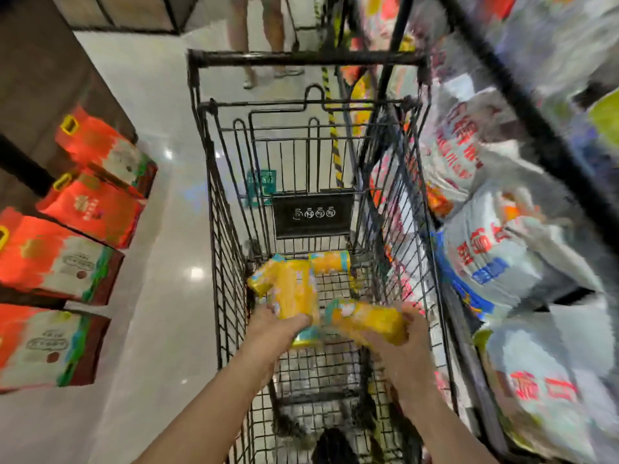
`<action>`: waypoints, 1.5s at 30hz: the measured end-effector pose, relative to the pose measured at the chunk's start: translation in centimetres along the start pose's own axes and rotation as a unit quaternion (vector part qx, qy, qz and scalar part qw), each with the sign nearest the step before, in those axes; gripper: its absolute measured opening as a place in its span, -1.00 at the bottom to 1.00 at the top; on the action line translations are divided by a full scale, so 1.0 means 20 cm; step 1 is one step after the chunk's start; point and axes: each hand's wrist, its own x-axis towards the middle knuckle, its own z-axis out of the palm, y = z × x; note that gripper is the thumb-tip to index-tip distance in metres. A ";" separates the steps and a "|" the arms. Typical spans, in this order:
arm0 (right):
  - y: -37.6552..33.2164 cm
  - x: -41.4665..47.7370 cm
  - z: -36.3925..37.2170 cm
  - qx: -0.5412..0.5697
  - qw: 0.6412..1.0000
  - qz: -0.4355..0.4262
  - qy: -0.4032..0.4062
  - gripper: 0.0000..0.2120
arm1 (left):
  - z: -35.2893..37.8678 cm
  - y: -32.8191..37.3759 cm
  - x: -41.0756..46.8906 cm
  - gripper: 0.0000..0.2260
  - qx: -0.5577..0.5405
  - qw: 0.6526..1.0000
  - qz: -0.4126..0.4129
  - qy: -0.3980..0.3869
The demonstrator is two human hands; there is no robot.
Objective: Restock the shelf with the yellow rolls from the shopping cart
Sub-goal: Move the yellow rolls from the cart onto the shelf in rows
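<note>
Inside the black wire cart (227, 262), a glossy yellow cylindrical roll (296, 293) is gripped by the left hand (278, 324), and a second roll (368, 321) is clasped in the curled fingers of the right hand (407, 346). A third roll (330, 261) is seen lying on the mesh floor. Slick white sacks (495, 256) are crammed on the shelf (522, 105) beside the cart. Red cartons (90, 209) are lined up on the left.

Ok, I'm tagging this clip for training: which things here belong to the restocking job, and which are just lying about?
Job: cart; yellow rolls, one gripped in the left hand, one in the right hand, one lying in the cart.
Just there: red boxes, white bags, another person's legs.
</note>
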 end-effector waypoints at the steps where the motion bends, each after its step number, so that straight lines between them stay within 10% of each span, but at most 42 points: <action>1: -0.04 -0.09 -0.03 -0.003 1.000 -0.029 0.006 -0.26 | -0.02 0.01 -0.09 -0.58 0.006 1.000 0.016 -0.016; 19: -0.63 -1.54 -0.62 0.416 0.897 -0.147 0.032 -0.57 | -0.09 0.10 -1.49 -0.24 0.125 0.913 0.311 -0.233; 31: -0.69 -2.34 -1.21 0.378 0.870 -0.225 0.222 -0.06 | 0.41 -0.01 -2.22 -0.11 0.069 0.819 0.383 -0.422; 45: -0.43 -3.55 -1.94 0.199 0.841 -0.315 0.392 -0.20 | 0.86 -0.52 -3.35 -0.57 0.056 0.692 0.370 -0.618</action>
